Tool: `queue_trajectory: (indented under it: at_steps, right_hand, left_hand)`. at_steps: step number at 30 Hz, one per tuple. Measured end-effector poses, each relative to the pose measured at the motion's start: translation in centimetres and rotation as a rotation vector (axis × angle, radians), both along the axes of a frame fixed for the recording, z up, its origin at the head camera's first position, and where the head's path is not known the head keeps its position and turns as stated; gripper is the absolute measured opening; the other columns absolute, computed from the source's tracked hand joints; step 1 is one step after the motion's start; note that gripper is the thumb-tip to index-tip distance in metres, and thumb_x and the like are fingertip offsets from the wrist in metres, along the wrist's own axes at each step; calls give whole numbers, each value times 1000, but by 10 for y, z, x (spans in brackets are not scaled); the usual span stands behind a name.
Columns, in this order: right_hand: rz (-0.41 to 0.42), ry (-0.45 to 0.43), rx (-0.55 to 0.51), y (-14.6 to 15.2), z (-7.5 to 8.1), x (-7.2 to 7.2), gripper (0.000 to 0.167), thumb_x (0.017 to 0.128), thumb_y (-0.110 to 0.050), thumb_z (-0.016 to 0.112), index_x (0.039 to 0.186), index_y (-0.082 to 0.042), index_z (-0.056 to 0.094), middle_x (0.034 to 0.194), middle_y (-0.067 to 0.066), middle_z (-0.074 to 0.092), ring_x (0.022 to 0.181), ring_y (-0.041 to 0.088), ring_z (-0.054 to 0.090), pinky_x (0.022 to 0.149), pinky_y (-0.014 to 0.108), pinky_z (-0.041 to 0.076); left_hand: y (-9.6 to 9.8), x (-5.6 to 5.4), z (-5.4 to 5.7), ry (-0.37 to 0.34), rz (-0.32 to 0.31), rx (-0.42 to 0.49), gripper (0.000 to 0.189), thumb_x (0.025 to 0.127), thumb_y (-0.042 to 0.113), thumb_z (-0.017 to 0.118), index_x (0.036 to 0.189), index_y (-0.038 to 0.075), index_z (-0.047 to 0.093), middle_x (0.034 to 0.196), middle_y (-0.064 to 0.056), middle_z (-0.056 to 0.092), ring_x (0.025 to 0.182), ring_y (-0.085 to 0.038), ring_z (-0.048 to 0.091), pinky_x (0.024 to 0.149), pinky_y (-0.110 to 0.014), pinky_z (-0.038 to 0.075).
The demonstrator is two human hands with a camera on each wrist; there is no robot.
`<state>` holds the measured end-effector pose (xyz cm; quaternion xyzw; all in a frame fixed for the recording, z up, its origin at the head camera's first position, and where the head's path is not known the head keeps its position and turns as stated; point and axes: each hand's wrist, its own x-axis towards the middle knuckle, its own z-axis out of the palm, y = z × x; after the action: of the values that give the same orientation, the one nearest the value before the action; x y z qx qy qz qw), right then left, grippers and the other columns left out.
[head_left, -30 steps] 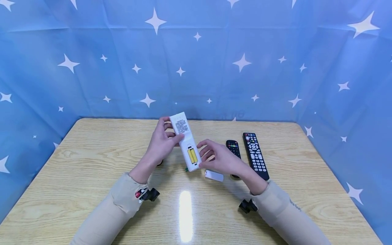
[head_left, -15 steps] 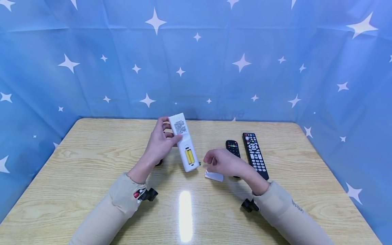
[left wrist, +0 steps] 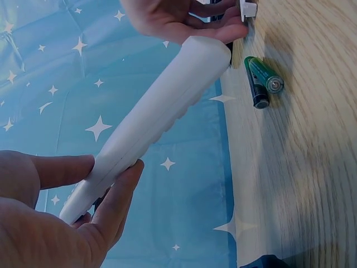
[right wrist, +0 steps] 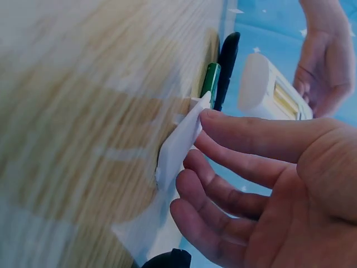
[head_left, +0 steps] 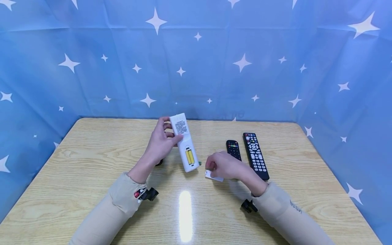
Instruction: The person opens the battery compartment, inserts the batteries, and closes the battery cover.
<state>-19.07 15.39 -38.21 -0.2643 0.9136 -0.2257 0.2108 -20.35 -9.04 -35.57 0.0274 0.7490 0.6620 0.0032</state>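
1. Nearest, below the white remote (head_left: 187, 141): reaching in over the table (head_left: 147, 221) in beige sleeves (head_left: 294, 217).
2. Low and right of the white remote: now down at the cover (right wrist: 179, 139) with the right hand (head_left: 225, 165), against hovering over it half a second ago and working beside the white remote's lower end a second ago. Judged from this, turning from the batteries to the cover.
3. With that same hand: pinching the cover's edge between thumb and forefinger, other fingers loosely bent. Cannot tell whether lifted wholly off the table.
4. With the left hand (head_left: 161, 141), well apart from the right: gripping the white remote by its upper part, thumb across the back, fingers curled around the side. Held tilted above the middle of the table, back facing up, little changed.
5. In the white remote's uncovered lower back: two yellow batteries (head_left: 190, 157), side by side, untouched.
6. Just right of that lower end, on the table: a loose green battery (left wrist: 263, 71) beside a dark battery (left wrist: 256, 92).
7. Left of the white remote: a dark thing (head_left: 159, 162), mostly hidden.
8. Farther right: a small black remote (head_left: 233, 149), then a long black remote (head_left: 256, 154), keys up.
9. Farthest, behind the white remote: a blue backdrop (head_left: 199, 85).
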Motion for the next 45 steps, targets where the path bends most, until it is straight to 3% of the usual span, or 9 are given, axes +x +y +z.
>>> queue_trajectory:
  at_steps: [5, 13, 21, 34, 45]
  right_hand:
    - [18, 8, 6, 0, 0, 0, 15, 87, 0, 80, 90, -12, 72, 82, -6, 63, 75, 11, 57, 70, 31, 51]
    - [30, 29, -27, 0, 1, 1, 17, 89, -1, 78, 88, -16, 70, 80, -6, 64, 74, 11, 57, 70, 33, 51]
    - [34, 44, -65, 0, 2, 2, 8, 93, -7, 74, 90, -13, 70, 80, -7, 64, 72, 11, 59, 67, 33, 50]
    - [-30, 52, -137, 0, 7, 4, 10, 94, -4, 73, 95, -13, 67, 76, -5, 62, 65, 12, 56, 61, 30, 49]
    - [-49, 70, -320, -1, 13, 5, 16, 91, 2, 75, 100, -9, 67, 81, -3, 65, 72, 17, 63, 61, 30, 55]
  left_hand:
    - [1, 0, 0, -4, -3, -8, 68, 94, -7, 69, 150, 7, 33, 127, -17, 57, 98, -33, 65, 74, -37, 62]
    - [1, 1, -1, -9, -7, -11, 66, 94, -7, 68, 148, 8, 34, 126, -17, 57, 97, -32, 65, 74, -37, 62]
    - [0, 1, -3, -7, -7, -14, 66, 94, -7, 69, 148, 8, 34, 127, -17, 57, 97, -31, 64, 75, -37, 62]
    - [1, 2, -3, -13, -8, -15, 66, 94, -7, 69, 148, 10, 35, 127, -17, 56, 97, -32, 65, 74, -37, 62]
    - [0, 1, -4, -12, -10, -23, 64, 94, -8, 69, 146, 8, 37, 126, -19, 56, 97, -32, 66, 75, -37, 62]
